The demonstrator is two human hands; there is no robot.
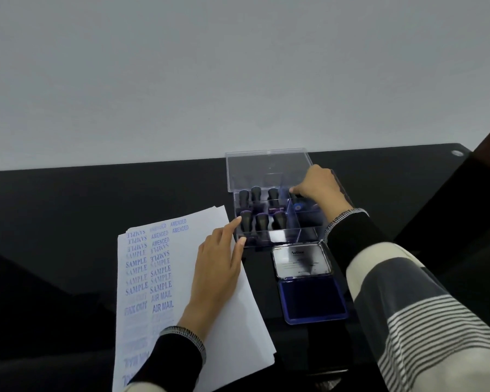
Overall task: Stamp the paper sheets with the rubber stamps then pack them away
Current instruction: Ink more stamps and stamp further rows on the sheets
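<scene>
Reaching into the clear plastic case (277, 236), the right hand (318, 188) is curling its fingers (294, 190) down onto what looks like a dark stamp handle in the far right compartment, though the knuckles are hiding whether it is truly gripping it or only touching it. The left hand (217, 264) is lying flat and relaxed on the paper sheets (238, 321), holding nothing, its fingertips just reaching the near left corner of the case and steadying it. By my judgement the step is either seating a stamp or drawing one out; doing it well is meaning keeping the handle upright, moving it straight along its slot, and keeping the inked face clear of the transparent dividers. The rubber stamps (262, 219) are standing in two rows on the left side of the case, their handles matte black and rounded, waisted like small pawns. The case is glossy and hard, with its lid standing open behind. The sheets, thin and slightly fanned, are carrying blue SAMPLE, AMENDED and AIR MAIL prints. The ink pad (311, 302), open just beside the case on the dark tabletop (68, 222), is showing a deep blue felt and a shiny metal lid.
</scene>
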